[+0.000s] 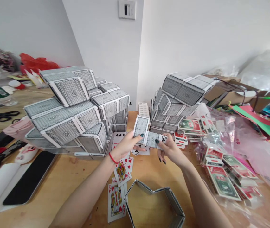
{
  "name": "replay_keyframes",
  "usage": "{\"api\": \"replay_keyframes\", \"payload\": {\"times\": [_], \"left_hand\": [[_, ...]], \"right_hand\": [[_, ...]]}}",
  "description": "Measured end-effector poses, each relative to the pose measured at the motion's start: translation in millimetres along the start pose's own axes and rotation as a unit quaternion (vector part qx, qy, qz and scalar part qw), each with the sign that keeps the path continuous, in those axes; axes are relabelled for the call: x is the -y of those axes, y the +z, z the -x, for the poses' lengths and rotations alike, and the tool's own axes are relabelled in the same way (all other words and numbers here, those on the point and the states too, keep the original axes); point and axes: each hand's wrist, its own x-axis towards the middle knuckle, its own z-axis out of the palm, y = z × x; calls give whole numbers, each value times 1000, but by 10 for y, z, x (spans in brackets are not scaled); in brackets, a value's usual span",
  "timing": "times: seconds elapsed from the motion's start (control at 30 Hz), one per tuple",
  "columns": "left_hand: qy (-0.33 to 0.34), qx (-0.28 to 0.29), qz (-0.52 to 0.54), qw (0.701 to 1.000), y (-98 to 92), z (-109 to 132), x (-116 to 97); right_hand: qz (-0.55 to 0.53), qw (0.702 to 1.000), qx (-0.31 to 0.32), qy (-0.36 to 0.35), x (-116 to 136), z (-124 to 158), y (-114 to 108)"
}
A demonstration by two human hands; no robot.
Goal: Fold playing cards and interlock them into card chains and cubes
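Note:
My left hand (pixel 129 142) pinches grey-backed playing cards (pixel 140 125) over the middle of the table. A second grey-backed card (pixel 153 138) stretches from these towards my right hand (pixel 169 148), whose thumb and finger close on its far end. There an eight of clubs (pixel 162 139) shows its face; I cannot tell how these cards are joined. Below the hands stands a zigzag frame of upright folded cards (pixel 152 191). Face-up cards lie to its left, among them a king of hearts (pixel 116 202) and a jack of hearts (pixel 121 172).
Stacked card blocks rise at the left (pixel 70 118) and the right (pixel 181 90). Card boxes (pixel 221 183) are piled on the right beside plastic wrapping. A black phone (pixel 30 177) and black scissors (pixel 5 116) lie on the left. A wall (pixel 106 38) stands behind.

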Motion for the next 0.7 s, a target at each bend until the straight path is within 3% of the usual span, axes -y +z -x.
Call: {"api": "replay_keyframes", "payload": {"times": [0.1,0.37,0.53,0.7], "left_hand": [[-3,13,-29,1000,-37,-19,25],[80,-49,-47,995,-9,-92,95],[85,-43,-68,993,34,-77,63],[96,-78,-72,990,70,-59,67]], "right_hand": [[33,999,-23,-7,20,-7,19],[136,990,-44,-3,14,11,39],[159,986,-45,-22,57,42,42],[174,983,-51,-18,72,57,52]]}}
